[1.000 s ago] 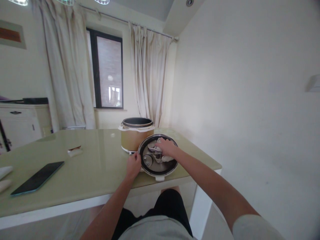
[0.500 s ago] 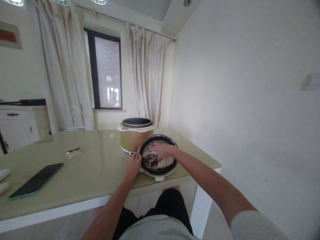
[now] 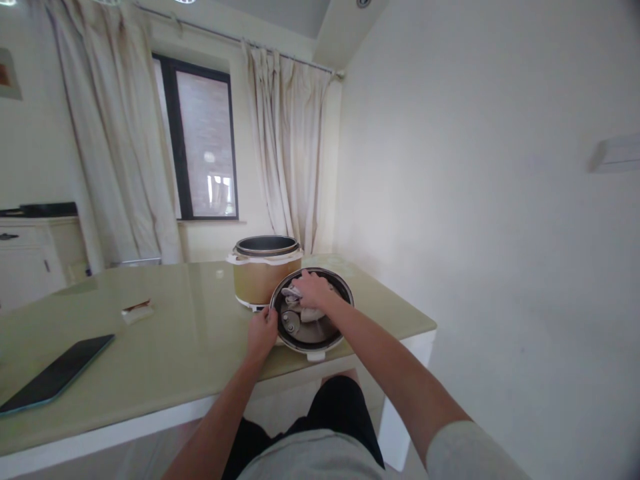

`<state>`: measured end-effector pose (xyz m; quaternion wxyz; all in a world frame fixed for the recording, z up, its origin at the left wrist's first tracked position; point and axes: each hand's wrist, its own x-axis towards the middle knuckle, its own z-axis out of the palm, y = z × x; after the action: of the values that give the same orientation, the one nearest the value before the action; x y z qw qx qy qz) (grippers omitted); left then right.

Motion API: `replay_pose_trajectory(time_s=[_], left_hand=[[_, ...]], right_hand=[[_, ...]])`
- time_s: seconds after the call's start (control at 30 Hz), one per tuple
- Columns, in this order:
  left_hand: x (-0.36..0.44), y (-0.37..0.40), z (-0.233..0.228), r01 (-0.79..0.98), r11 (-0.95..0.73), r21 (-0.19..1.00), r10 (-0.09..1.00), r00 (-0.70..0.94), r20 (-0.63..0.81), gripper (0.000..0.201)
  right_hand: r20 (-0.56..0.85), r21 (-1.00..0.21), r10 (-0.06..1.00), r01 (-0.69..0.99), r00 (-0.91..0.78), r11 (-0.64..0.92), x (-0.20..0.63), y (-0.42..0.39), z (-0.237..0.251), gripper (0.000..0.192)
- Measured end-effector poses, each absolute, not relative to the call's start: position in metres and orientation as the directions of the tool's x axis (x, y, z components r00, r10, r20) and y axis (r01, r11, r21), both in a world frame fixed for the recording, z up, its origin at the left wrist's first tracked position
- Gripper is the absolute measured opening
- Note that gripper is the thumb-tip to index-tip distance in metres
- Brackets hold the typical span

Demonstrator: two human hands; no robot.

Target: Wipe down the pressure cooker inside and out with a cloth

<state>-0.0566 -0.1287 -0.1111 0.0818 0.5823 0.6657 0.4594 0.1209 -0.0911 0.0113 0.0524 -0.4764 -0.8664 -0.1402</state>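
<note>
A round pressure cooker lid is tilted up near the table's front edge, its metal inner side and dark rim facing me. My left hand grips the lid's left rim, fingers closed around it. Bunched under my right hand is a pale cloth, pressed against the upper inner face of the lid; the fingers are partly hidden by the cloth. Lower left on the inner face, a round valve fitting shows. Just behind the lid stands the gold and white cooker body, its dark inner pot open at the top.
The pale green glass-topped table reaches left and back. On it lie a dark tablet and a small white packet. A plain wall rises on the right; curtains and a window are behind.
My right hand has moved the cloth up and slightly left across the lid's inner face, uncovering the valve fitting. My left hand keeps its hold on the rim. The view has shifted slightly right.
</note>
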Motion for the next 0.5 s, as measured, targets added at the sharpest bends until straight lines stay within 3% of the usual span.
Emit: replay_pose_trajectory(time_s=[0.13, 0.37, 0.5], left_hand=[[-0.056, -0.13, -0.111, 0.71, -0.08, 0.699, 0.839, -0.331, 0.431, 0.042], [-0.053, -0.134, -0.107, 0.711, -0.067, 0.7, 0.833, -0.346, 0.432, 0.038], [-0.053, -0.133, -0.107, 0.7, -0.067, 0.711, 0.834, -0.352, 0.425, 0.038]], right_hand=[[0.239, 0.208, 0.759, 0.796, -0.605, 0.569, 0.103, -0.099, -0.001, 0.05], [0.011, 0.107, 0.681, 0.678, -0.732, 0.727, 0.135, -0.107, 0.01, 0.047], [-0.107, 0.263, 0.696, 0.655, -0.71, 0.709, 0.153, -0.11, 0.014, 0.043]])
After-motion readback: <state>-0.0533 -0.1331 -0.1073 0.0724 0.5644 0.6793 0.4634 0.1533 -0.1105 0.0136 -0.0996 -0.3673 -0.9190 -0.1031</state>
